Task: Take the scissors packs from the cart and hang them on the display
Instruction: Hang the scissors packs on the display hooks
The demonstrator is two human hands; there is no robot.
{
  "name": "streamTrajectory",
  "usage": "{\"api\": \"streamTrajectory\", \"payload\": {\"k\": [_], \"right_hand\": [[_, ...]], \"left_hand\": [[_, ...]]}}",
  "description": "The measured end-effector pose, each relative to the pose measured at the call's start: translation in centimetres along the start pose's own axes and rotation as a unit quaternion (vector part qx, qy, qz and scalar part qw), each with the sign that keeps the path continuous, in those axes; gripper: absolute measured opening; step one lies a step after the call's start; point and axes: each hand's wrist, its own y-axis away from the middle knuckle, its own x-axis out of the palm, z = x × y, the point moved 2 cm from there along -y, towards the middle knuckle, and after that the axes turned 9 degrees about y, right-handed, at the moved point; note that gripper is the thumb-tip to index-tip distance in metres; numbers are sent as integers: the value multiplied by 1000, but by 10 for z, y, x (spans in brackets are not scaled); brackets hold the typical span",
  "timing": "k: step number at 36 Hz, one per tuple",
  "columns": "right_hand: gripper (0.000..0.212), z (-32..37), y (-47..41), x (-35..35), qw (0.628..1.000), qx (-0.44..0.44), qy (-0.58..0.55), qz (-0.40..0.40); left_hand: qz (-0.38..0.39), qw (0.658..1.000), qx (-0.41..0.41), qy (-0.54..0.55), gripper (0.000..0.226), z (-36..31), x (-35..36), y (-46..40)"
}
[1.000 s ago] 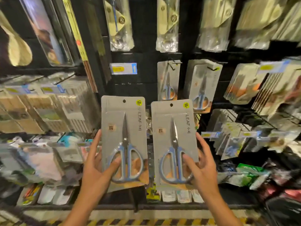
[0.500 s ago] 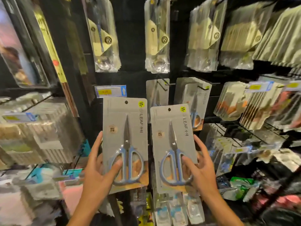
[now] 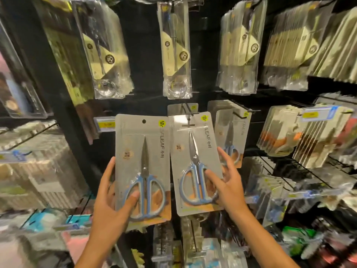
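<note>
Both hands are occupied, each gripping one scissors pack by its lower half. My left hand (image 3: 108, 200) holds the left scissors pack (image 3: 143, 165) with the thumb across the blue handles and the fingers behind the card; its hang hole at the top is free, touching no hook. My right hand (image 3: 226, 182) holds the right scissors pack (image 3: 193, 163) the same way, thumb on the front, fingers spread behind.

Progress: the right scissors pack is raised against the display, its top edge at the hook (image 3: 188, 113) where a like pack already hangs behind it. I cannot tell whether the hole is threaded onto the hook; I judge it is at the point of being hung, not yet released. Just to the right, a fuller row of hung scissors packs (image 3: 231, 128) is in place. The left scissors pack remains to be hung. The cart is not in view, so any stock left there cannot be assessed.

Change from the earlier frames: both packs were level with each other and well below the hooks. Now they sit higher against the display, and the right one has closed in on the hook, covering most of the pack hanging there. The view has also tilted upward.
</note>
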Motion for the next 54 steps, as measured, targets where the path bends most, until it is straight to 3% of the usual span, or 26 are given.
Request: {"api": "streamTrajectory", "payload": {"k": [20, 34, 47, 54], "right_hand": [[69, -39, -19, 9, 1000, 10, -2, 10], [71, -84, -80, 39, 980, -6, 196, 30], [76, -119, -165, 71, 959, 71, 273, 39], [79, -113, -159, 71, 964, 67, 257, -10]], "left_hand": [[-16, 1000, 4, 10, 91, 9, 13, -16], [-18, 998, 51, 28, 92, 1, 20, -46], [-24, 995, 87, 33, 94, -7, 18, -62], [-28, 995, 84, 37, 93, -11, 21, -59]]}}
